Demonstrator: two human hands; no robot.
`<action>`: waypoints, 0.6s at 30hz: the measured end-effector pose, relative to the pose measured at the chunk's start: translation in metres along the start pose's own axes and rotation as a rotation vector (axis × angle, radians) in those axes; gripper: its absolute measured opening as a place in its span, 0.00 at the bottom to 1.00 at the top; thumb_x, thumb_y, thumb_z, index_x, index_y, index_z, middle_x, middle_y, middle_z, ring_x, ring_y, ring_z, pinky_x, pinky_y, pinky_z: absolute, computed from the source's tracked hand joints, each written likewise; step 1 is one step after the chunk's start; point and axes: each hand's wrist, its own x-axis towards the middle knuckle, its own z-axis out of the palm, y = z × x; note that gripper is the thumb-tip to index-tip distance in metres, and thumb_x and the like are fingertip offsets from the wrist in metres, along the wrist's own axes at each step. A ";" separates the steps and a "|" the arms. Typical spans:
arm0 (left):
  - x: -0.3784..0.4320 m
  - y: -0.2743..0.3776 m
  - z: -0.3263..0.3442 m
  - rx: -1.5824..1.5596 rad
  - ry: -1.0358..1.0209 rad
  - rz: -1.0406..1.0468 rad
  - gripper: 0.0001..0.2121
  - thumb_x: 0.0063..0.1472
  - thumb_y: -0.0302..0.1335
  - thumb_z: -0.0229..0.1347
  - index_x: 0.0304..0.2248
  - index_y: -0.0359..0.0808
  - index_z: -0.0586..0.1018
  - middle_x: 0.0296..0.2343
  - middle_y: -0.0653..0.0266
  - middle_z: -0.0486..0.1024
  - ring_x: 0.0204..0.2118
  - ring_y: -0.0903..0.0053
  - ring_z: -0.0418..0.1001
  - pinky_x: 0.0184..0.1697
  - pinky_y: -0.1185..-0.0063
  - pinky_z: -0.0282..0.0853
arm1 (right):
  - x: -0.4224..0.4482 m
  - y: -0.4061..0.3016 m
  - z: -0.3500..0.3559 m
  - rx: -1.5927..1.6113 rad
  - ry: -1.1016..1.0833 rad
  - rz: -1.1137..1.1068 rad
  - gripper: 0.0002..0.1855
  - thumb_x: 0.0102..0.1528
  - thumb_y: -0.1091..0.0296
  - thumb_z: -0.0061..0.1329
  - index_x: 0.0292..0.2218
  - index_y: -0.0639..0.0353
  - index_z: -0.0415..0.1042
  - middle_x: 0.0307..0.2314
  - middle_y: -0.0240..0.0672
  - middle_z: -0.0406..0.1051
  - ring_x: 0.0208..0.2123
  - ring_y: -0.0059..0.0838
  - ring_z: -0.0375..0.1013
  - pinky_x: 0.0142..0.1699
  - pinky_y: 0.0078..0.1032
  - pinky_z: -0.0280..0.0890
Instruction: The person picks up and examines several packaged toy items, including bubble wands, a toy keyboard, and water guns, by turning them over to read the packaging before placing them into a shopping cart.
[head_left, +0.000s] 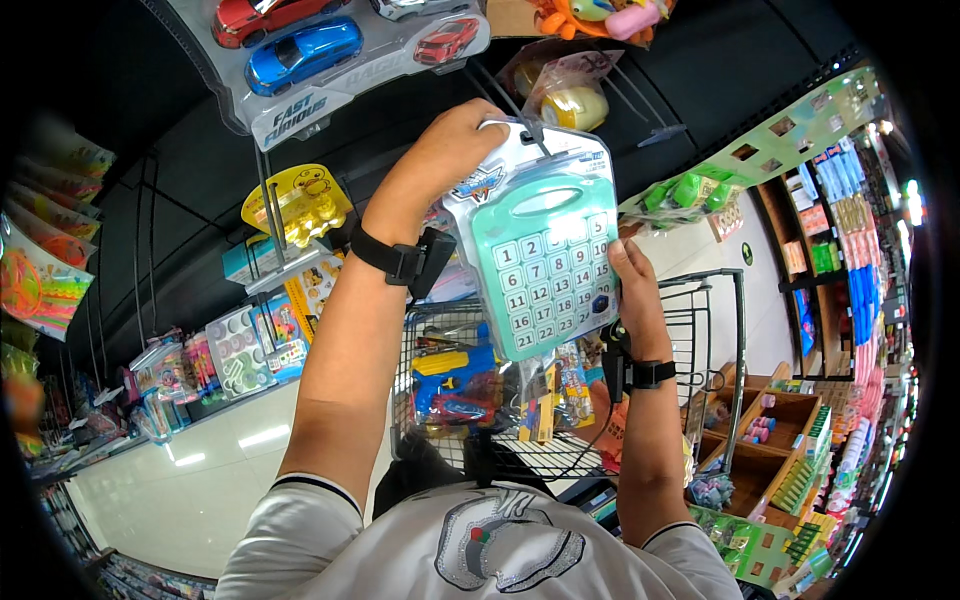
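Note:
A blister pack (551, 259) with a mint-green, handled toy case bearing a grid of numbers faces me, slightly tilted. My left hand (466, 142) grips the upper left edge of its card, thumb on the front. My right hand (636, 289) holds the right edge, fingers mostly hidden behind it. A dark metal peg (541, 142) appears to pass through the hang hole at the top. Below the pack is a black wire shopping basket (694, 315), with a blue and yellow toy gun (454, 375) and other packaged toys inside.
Packaged toy cars (304, 56) hang above on the dark display wall. A yellow duck-themed pack (296, 202) hangs at left, above boxed toys (240, 349) on a low shelf. To the right stand wooden display bins (780, 412) and stocked shelves (817, 247). Pale floor tiles (202, 480) show lower left.

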 end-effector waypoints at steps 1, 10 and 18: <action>0.000 0.001 0.000 -0.004 -0.006 -0.011 0.16 0.62 0.33 0.54 0.43 0.29 0.78 0.34 0.62 0.78 0.36 0.80 0.74 0.40 0.80 0.69 | 0.000 -0.002 0.001 0.018 0.002 0.002 0.19 0.64 0.52 0.48 0.41 0.62 0.71 0.33 0.28 0.72 0.36 0.16 0.68 0.43 0.17 0.62; 0.012 0.003 0.004 0.142 -0.057 0.056 0.15 0.61 0.33 0.55 0.41 0.28 0.79 0.33 0.60 0.79 0.34 0.78 0.75 0.38 0.79 0.69 | 0.010 0.023 -0.003 0.121 -0.037 0.093 0.19 0.65 0.53 0.46 0.43 0.63 0.71 0.35 0.29 0.73 0.37 0.18 0.69 0.45 0.20 0.64; 0.006 0.003 0.003 0.077 -0.072 0.046 0.16 0.61 0.34 0.55 0.41 0.28 0.79 0.32 0.60 0.79 0.33 0.78 0.75 0.38 0.79 0.69 | 0.010 0.030 -0.016 0.046 -0.093 0.075 0.20 0.66 0.53 0.44 0.48 0.62 0.70 0.41 0.29 0.74 0.41 0.19 0.72 0.48 0.20 0.65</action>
